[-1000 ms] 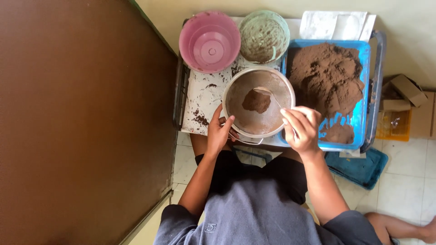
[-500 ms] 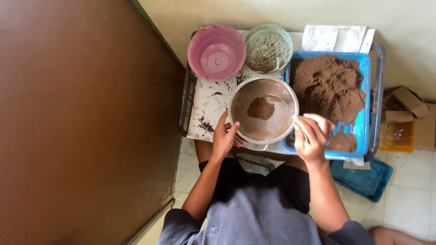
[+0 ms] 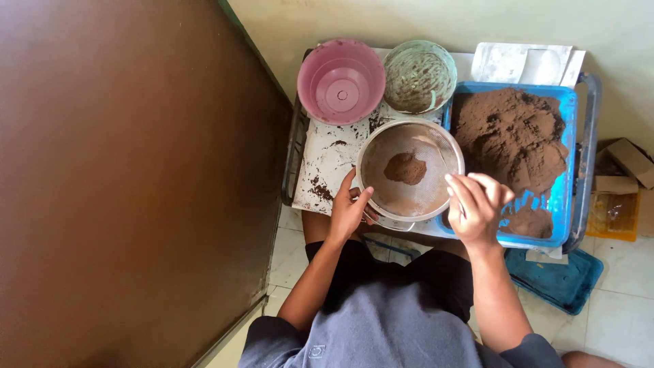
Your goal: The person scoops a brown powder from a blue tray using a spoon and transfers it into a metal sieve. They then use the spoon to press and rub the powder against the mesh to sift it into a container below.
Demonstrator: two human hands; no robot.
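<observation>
A big brown door fills the whole 9 o'clock half of the view. At 12 to 3 o'clock a pale wall runs behind a small metal-framed cart with a white, soil-flecked top. On the cart, toward 2 o'clock, a blue tray holds a heap of brown soil. Touching the tray's 9 o'clock side is a round metal sieve, near the centre of the view, with a small mound of soil lying in its mesh. At 12 o'clock of the sieve stand two plastic pots side by side: a pink pot and, just at its 3 o'clock side, a green pot smeared with soil. White paper sheets lie behind the tray. At 3 o'clock on the tiled floor sits an open cardboard box, and at 4 o'clock a dark blue lid lies under the cart's edge.

The person's grey shirt fills 6 o'clock. The left hand grips the sieve's rim at its 8 o'clock edge, thumb on top. The right hand is at the rim's 4 o'clock edge, fingers curled around a thin tool that reaches into the sieve; the tool's kind is too small to tell
</observation>
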